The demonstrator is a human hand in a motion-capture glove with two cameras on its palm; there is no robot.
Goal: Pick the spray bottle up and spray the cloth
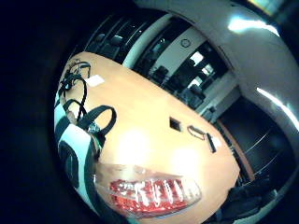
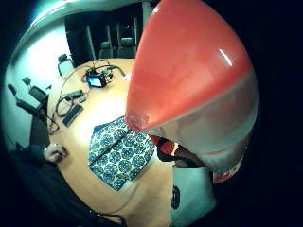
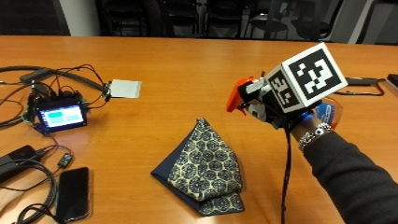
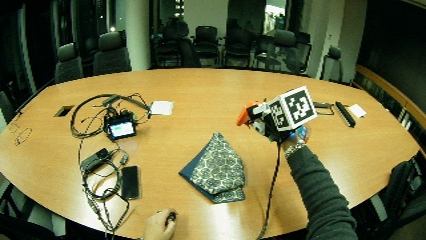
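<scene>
- Table (image 3: 174,65) of orange wood spread wide beneath everything.
- Cloth (image 3: 208,170), patterned and folded, lay flat on it, below and to the left of the raised hand.
- Right hand (image 3: 277,112) was lifted, fingers wrapped round the spray bottle (image 3: 239,93) — orange nozzle facing the cloth.
- Best approach, likely: tip the nozzle downward, hold steady, then squeeze.

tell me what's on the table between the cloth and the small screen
Nothing: bare table separates the cloth from the small screen, seen in the outside view.
</scene>
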